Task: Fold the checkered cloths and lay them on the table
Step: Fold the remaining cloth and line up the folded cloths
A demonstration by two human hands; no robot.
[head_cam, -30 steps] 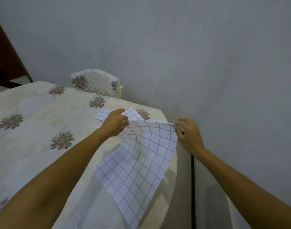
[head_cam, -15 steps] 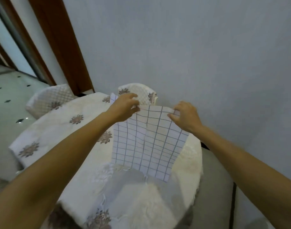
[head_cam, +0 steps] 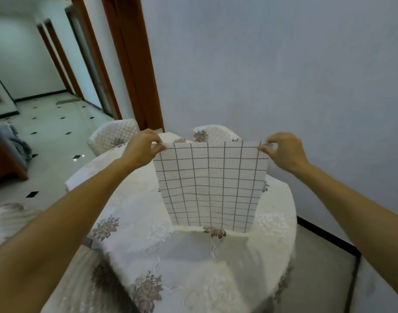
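Checkered cloth [head_cam: 210,186]: a white cloth with a dark grid is hanging in the middle of the frame, pulled flat between both hands. Its top edge is running level. Its lower edge is reaching down close to the table; whether it is touching there cannot be told.

Left hand [head_cam: 143,146]: it is pinching the cloth's upper left corner between thumb and curled fingers, just left of the frame's centre, with the bare forearm stretching in from the lower left.

Right hand [head_cam: 284,150]: it is pinching the upper right corner in the same way, right of centre, with the forearm coming in from the lower right.

Table [head_cam: 130,199]: a round top is filling the lower middle of the frame, wearing a cream tablecloth with brown flower motifs.

Chairs: one quilted cream chair back [head_cam: 113,135] is showing just left of the left hand, and another [head_cam: 216,133] is peeking above the cloth's top edge.

Surroundings: a brown door frame [head_cam: 130,64] is rising in the upper left beside a pale wall [head_cam: 272,64], and a glossy tiled floor [head_cam: 46,132] is spreading along the left.
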